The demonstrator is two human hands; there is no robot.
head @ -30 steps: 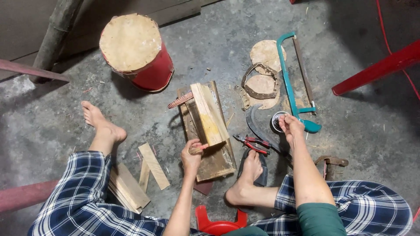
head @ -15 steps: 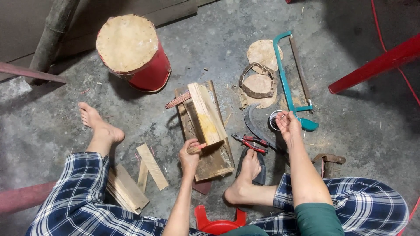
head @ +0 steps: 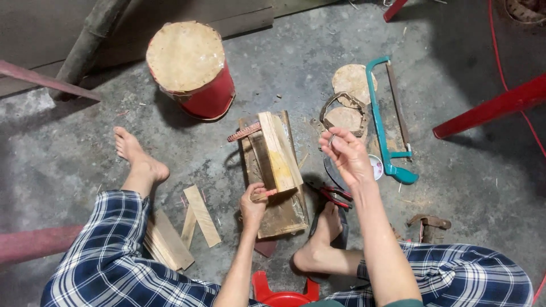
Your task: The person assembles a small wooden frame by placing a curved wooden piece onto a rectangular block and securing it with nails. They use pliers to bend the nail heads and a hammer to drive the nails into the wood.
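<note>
Our left grip (head: 253, 206) clamps a red-tipped stick (head: 265, 194) against the wood block (head: 277, 151); our raised right grip (head: 346, 154) pinches a small nail (head: 331, 140).

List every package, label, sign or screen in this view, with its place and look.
No labels, signs or screens show.
Closest to a package: red drum-shaped container, standing on the floor at upper left, round tan top, red side.
Small round white tin, behind the right hand, pinkish marking inside.
</note>
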